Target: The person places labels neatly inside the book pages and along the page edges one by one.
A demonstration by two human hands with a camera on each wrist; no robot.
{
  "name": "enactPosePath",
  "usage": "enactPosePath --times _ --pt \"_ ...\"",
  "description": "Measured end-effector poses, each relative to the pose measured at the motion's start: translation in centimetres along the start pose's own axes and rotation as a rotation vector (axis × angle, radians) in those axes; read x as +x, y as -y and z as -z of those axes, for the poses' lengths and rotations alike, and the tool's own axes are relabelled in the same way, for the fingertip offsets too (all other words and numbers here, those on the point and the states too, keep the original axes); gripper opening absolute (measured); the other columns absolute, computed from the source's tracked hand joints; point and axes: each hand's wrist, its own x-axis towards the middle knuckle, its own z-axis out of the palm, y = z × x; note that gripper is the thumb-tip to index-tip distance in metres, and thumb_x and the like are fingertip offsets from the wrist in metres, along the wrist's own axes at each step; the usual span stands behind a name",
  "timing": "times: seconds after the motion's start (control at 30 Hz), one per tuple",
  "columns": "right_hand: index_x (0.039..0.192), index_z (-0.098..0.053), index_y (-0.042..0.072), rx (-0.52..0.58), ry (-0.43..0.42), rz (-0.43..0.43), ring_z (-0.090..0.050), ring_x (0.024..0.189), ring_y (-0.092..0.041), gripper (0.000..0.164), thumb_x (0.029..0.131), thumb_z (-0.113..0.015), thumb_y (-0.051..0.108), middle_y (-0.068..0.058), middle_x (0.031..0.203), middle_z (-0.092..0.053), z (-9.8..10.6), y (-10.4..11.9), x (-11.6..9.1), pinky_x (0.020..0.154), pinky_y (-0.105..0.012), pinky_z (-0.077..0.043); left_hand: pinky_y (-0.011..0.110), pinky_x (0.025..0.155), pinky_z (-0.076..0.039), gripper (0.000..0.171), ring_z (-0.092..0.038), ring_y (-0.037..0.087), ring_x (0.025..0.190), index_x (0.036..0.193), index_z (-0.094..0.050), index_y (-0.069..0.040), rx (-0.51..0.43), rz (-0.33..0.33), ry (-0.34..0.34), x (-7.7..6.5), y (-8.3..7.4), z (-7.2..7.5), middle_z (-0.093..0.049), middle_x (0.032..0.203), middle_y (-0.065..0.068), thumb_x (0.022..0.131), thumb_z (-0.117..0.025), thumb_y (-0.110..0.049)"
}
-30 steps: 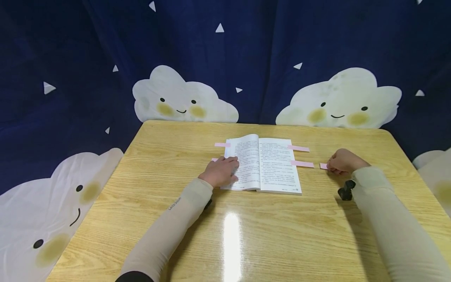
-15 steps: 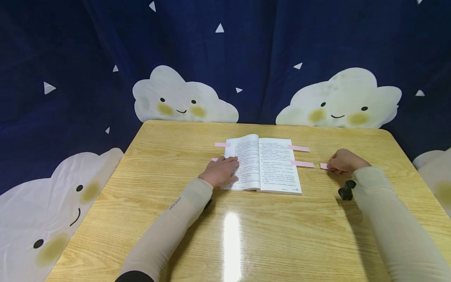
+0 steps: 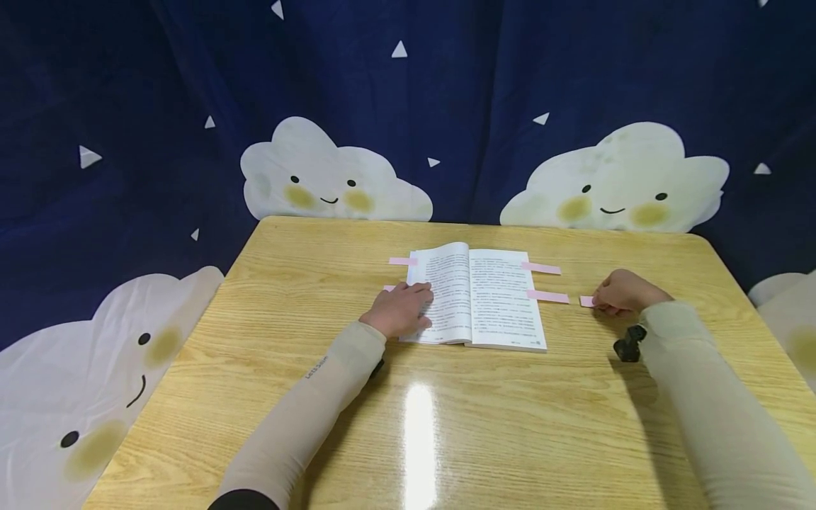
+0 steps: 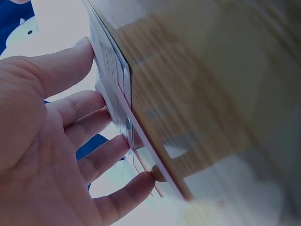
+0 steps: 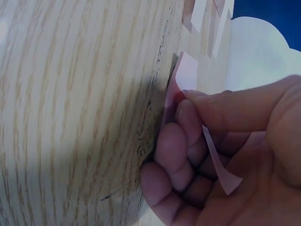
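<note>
An open book (image 3: pixel 503 304) lies on the wooden table, with pink sticky strips (image 3: pixel 547 297) jutting from its left and right edges. My left hand (image 3: pixel 398 310) rests on the left page with fingers spread, covering part of a pink strip there. In the left wrist view the fingertips (image 4: pixel 84 42) reach the book's edge. To the right of the book, my right hand (image 3: pixel 623 292) pinches a pink sticky note (image 5: pixel 217 160) between thumb and index finger. Its loose end sticks out past the thumb, beside a small pink sticky note pad (image 5: pixel 189 68) on the table.
The wooden table (image 3: pixel 319 283) has rounded far corners and a bright glare in front of the book. Behind it hangs a dark blue curtain (image 3: pixel 459 99) with smiling clouds. A black wrist camera (image 3: pixel 630 344) sits under the right wrist, close over the tabletop.
</note>
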Motion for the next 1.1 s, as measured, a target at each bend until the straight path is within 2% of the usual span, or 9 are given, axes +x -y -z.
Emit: enactPosePath --times 0.47,0.73,1.1 --pt "0.098 -0.070 -0.009 -0.007 0.009 0.026 -0.056 0.069 -0.014 0.027 0.093 -0.054 0.012 -0.001 0.070 -0.060 0.07 0.15 -0.42 0.065 -0.030 -0.052 0.057 0.114 -0.035 0.053 -0.031 0.031 0.150 0.149 -0.045 -0.026 -0.009 -0.003 0.001 0.04 0.08 -0.17 -0.026 0.166 -0.008 0.100 -0.057 -0.042" --pt "0.088 -0.068 -0.004 0.029 0.022 0.031 -0.051 0.061 -0.012 0.020 0.093 -0.055 0.011 0.004 0.061 -0.052 -0.02 -0.07 -0.21 0.060 -0.029 -0.046 0.058 0.115 -0.033 0.054 -0.031 0.030 0.150 0.150 -0.044 -0.026 -0.008 -0.001 -0.001 0.18 0.13 -0.18 -0.025 0.166 -0.009 0.100 -0.056 -0.042" --pt "0.088 -0.067 -0.003 0.031 0.014 0.012 -0.050 0.061 -0.012 0.019 0.092 -0.054 0.011 0.004 0.063 -0.053 -0.05 -0.37 0.07 0.060 -0.028 -0.045 0.057 0.113 -0.036 0.053 -0.032 0.029 0.149 0.149 -0.044 -0.026 0.001 0.000 0.002 -0.09 -0.06 0.18 -0.026 0.166 -0.008 0.100 -0.056 -0.040"
